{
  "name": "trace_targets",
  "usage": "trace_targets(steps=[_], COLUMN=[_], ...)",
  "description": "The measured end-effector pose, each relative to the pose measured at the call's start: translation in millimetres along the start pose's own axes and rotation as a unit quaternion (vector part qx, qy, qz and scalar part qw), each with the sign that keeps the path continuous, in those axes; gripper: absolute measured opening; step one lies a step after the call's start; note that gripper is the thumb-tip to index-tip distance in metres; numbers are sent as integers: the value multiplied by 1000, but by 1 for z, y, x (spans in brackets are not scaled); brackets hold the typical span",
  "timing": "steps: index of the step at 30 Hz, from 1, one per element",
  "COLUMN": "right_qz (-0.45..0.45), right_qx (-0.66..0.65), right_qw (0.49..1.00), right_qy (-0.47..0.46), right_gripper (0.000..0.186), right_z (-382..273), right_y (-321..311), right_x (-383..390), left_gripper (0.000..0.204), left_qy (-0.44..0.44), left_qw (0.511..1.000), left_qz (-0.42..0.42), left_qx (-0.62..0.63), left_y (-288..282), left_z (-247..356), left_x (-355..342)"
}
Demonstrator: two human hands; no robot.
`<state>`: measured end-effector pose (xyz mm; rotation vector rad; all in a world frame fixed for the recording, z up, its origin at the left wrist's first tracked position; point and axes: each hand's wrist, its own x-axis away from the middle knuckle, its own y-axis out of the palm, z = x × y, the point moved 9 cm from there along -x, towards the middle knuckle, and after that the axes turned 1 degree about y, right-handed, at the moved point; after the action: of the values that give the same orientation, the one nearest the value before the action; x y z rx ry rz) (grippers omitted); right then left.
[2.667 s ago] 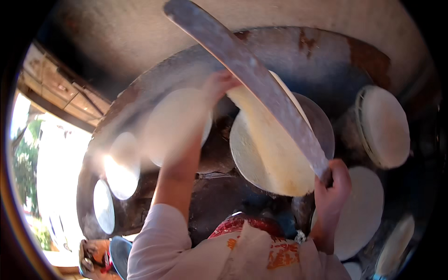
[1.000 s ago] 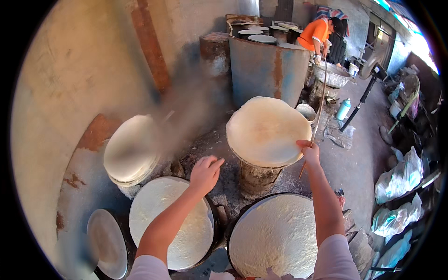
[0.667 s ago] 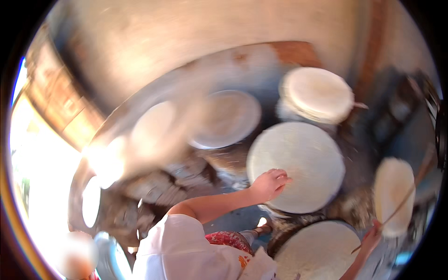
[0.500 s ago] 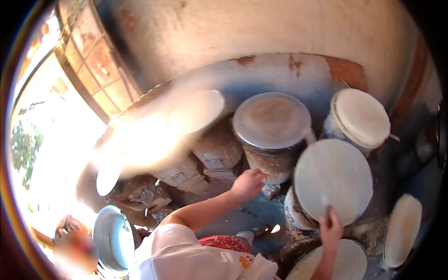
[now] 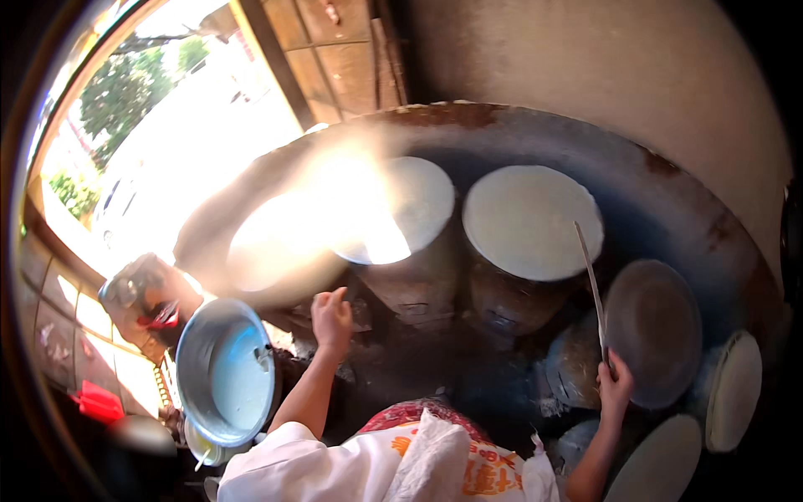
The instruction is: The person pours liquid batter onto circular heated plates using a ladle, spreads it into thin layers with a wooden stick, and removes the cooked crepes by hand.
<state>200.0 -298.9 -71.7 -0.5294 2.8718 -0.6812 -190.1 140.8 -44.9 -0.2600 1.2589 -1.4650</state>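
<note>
My right hand (image 5: 616, 381) grips the lower end of a long, narrow spatula (image 5: 592, 289) that points up and away. Its tip lies over the right part of a round griddle covered by a thin pale sheet of batter (image 5: 527, 219). Beside that hand is a dark, bare-looking griddle (image 5: 654, 330). My left hand (image 5: 333, 320) is raised with curled fingers, and nothing shows in it. It is in front of another pale-covered griddle (image 5: 418, 197), part of which is lost in glare. A metal basin (image 5: 194, 397) of pale liquid stands to its left.
A curved, stained rim (image 5: 577, 134) runs behind the griddles. More pale-topped rounds (image 5: 736, 393) stand at the right, with another pale round (image 5: 661, 464) near my right forearm. Bright light enters through an opening at the left. A red object (image 5: 99, 402) lies at lower left.
My view has swung left, bringing the basin and opening further in. My right hand, earlier low over a pale griddle, now extends the spatula forward. My left hand has moved left, nearer the basin.
</note>
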Motion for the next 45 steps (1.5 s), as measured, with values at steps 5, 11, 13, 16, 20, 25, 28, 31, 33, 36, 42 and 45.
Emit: trace_targets(steps=[5,11,13,16,20,25,28,31,33,36,42,45], right_qz=[-267,-515,-622,-657,-583,-588,-583,-559,-564,-604,-709,-748], right_qx=[-96,-99,-19,70,217,485,440,429,429,358,155,27], right_qw=[950,850,775,700,645,500,553,588,616,665,684,641], right_qy=[133,-58,-110,-271,-443,-410,-400,-397,-343,-254,71,172], right_gripper=[40,43,41,35,27,23,22,18,18,19,22,26], right_z=[-58,-139,-197,-258,-322,-283,-300,-283,-271,-243,-234,-256], right_y=[120,263,326,435,584,703,698,695,685,669,620,587], right_x=[21,52,110,217,339,415,420,435,445,451,452,445], left_gripper=[39,39,35,50,67,64,61,59,56,30,31,34], left_qy=[-412,-572,-630,-698,-709,-665,-640,-634,-690,-651,-470,-345], left_qw=[845,815,759,683,607,574,648,681,485,312,-9,-53], left_qz=[92,7,6,69,84,-39,-53,2,92,176,156,107], left_qx=[-327,94,166,203,349,477,410,367,529,670,869,931], left_y=[-121,-44,-40,-56,-42,-62,-124,-66,-37,-11,-37,-113], left_z=[-234,-319,-345,-370,-417,-395,-446,-480,-451,-432,-379,-336], left_x=[90,142,181,230,249,244,235,249,231,227,178,142])
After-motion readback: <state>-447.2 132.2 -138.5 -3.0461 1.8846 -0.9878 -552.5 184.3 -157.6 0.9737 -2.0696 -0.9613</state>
